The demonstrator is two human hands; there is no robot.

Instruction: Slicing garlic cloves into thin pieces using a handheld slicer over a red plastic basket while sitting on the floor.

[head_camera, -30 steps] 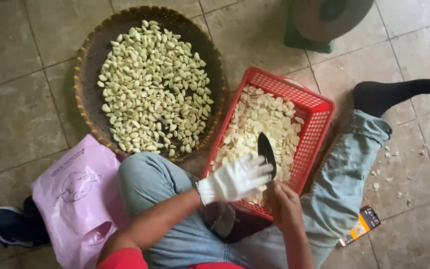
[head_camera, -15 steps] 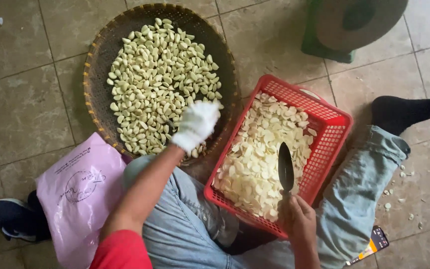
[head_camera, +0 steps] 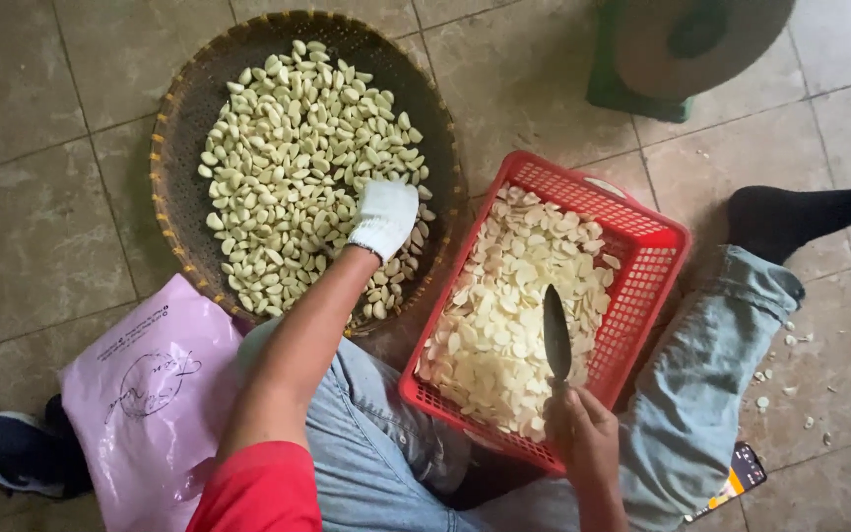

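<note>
Right hand: the bare right hand point(head_camera: 583, 433) is clenched round the handle of a knife point(head_camera: 556, 333), blade pointing away over the red basket point(head_camera: 662, 246).
Red basket: sits on the tiled floor between the legs, filled with pale garlic slices point(head_camera: 504, 325).
Left hand: the gloved left hand point(head_camera: 383, 219) rests fingers-down on the garlic cloves point(head_camera: 288, 167); whether it grips one, I cannot tell.
Cloves: heaped in a round woven tray point(head_camera: 174, 187), just beside the basket.
Pink bag point(head_camera: 150, 394): lies near the left knee.

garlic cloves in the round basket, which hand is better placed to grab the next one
Left. The gloved left hand already rests on the garlic cloves in the woven basket. The right hand holds a knife over the red crate of slices.
</note>
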